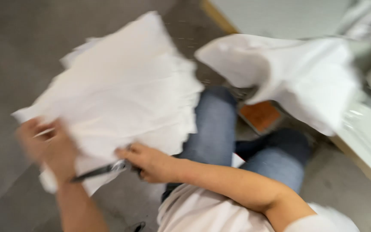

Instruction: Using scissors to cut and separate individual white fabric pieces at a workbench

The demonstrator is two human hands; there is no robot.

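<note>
**Stack of white fabric pieces being handled over the lap**

A stack of white fabric pieces point(125, 90) is being held up over the person's lap, its edges fanning out on the right side. The left hand point(48, 146) is gripping the stack's lower left corner, fingers closed on the cloth, though motion blur is smearing the detail. The right hand point(147, 161) is touching the stack's lower edge while closing around a pair of scissors point(101, 170), blades pointing left. The work appears to be at a trimming or sorting stage; any cut would call for steadying the stack first. Beneath, blue jeans point(215, 124) are showing, and another white cloth point(305, 77) is hanging off the bench point(366, 154) on the right, above the grey floor point(13, 56).
</note>
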